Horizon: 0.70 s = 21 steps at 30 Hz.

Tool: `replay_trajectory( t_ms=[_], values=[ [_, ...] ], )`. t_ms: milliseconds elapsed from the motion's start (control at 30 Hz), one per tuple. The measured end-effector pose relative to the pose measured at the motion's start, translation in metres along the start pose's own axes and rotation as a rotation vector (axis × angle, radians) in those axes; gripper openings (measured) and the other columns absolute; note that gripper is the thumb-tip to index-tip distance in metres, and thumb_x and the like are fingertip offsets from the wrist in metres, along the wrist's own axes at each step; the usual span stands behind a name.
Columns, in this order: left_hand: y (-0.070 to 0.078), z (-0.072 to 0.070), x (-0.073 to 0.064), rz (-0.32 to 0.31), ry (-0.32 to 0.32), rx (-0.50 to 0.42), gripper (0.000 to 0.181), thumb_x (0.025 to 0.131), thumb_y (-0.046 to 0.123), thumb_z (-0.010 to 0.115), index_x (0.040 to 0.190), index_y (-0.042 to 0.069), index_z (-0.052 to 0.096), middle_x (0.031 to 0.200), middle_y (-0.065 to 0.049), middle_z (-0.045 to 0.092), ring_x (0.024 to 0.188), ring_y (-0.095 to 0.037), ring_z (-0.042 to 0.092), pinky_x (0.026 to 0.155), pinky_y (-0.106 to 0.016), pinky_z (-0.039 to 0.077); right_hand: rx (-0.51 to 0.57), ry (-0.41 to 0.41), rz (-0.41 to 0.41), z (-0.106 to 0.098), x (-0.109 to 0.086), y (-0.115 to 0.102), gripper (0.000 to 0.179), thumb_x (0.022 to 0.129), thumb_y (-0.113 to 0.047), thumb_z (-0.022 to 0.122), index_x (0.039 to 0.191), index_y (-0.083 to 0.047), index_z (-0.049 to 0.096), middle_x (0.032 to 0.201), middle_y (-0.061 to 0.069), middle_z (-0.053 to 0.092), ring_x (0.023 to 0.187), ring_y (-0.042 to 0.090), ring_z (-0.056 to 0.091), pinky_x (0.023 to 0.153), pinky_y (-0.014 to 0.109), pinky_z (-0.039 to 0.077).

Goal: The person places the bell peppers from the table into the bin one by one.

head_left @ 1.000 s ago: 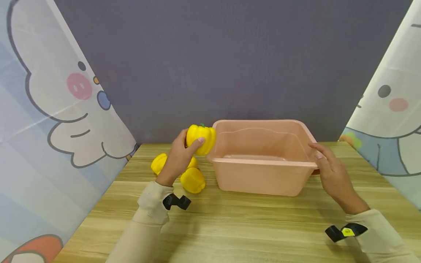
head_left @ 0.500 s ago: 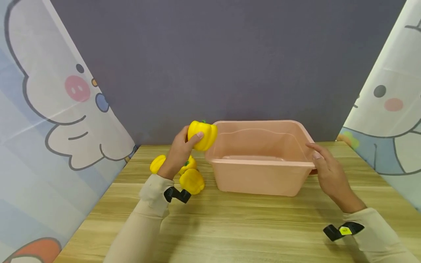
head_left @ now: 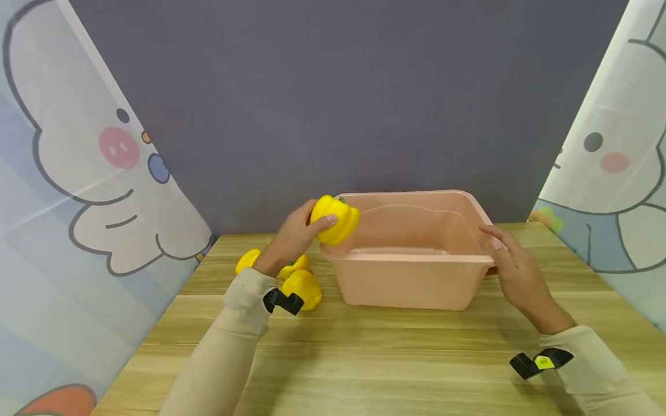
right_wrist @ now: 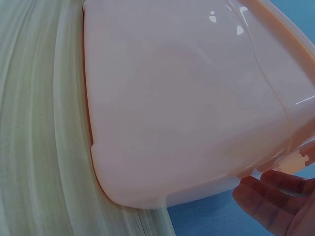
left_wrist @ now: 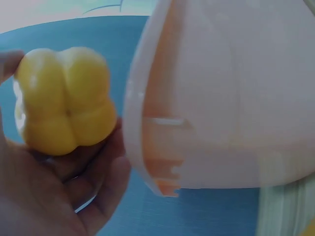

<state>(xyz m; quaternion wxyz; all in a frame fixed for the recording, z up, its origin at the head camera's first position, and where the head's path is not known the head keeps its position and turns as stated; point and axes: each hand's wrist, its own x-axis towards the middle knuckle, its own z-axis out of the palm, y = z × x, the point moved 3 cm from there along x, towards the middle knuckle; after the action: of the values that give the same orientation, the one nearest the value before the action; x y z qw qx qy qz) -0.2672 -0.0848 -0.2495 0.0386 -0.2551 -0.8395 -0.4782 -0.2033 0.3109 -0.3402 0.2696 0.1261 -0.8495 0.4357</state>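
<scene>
Pinching pepper point(head_left: 341, 222), left hand point(head_left: 291, 238) beside tub point(head_left: 406, 284); right hand point(head_left: 521, 278) grips its side; likely loading step, next needs shift over opening

A tilted yellow pepper point(head_left: 334, 222) is held beside the pink tub point(head_left: 406, 283).

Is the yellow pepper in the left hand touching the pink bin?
Apart. The left wrist view shows a narrow blue strip between the yellow pepper and the near rim of the pink bin.
</scene>
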Motion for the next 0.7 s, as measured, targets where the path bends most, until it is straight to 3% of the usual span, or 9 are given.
replay_trajectory(
  t_ms=[267, 433, 700],
  values=[
    [0.010, 0.003, 0.008, -0.037, -0.111, 0.097, 0.053, 0.092, 0.056, 0.063, 0.128, 0.018, 0.055, 0.105, -0.004, 0.063, 0.090, -0.024, 0.058, 0.081, -0.041, 0.049, 0.018, 0.017, -0.008, 0.001, 0.001, -0.001, 0.041, 0.109, -0.017, 0.035, 0.145, -0.005, 0.049, 0.136, 0.027, 0.052, 0.080, -0.005, 0.057, 0.061, 0.014, 0.051],
    [0.010, 0.002, 0.013, -0.064, -0.124, 0.147, 0.051, 0.091, 0.059, 0.062, 0.124, 0.021, 0.056, 0.102, -0.003, 0.063, 0.088, -0.023, 0.059, 0.079, -0.041, 0.049, 0.016, 0.007, 0.001, 0.005, 0.002, -0.001, 0.041, 0.109, -0.018, 0.035, 0.146, -0.005, 0.048, 0.139, 0.027, 0.051, 0.083, -0.006, 0.055, 0.062, 0.014, 0.051],
    [0.010, 0.008, 0.026, -0.070, -0.162, 0.169, 0.062, 0.090, 0.063, 0.061, 0.134, 0.021, 0.053, 0.107, 0.001, 0.064, 0.090, -0.021, 0.061, 0.078, -0.039, 0.051, -0.006, -0.011, -0.007, 0.000, -0.001, 0.000, 0.042, 0.110, -0.017, 0.032, 0.147, -0.003, 0.045, 0.143, 0.026, 0.046, 0.085, -0.007, 0.053, 0.063, 0.013, 0.050]
  ],
)
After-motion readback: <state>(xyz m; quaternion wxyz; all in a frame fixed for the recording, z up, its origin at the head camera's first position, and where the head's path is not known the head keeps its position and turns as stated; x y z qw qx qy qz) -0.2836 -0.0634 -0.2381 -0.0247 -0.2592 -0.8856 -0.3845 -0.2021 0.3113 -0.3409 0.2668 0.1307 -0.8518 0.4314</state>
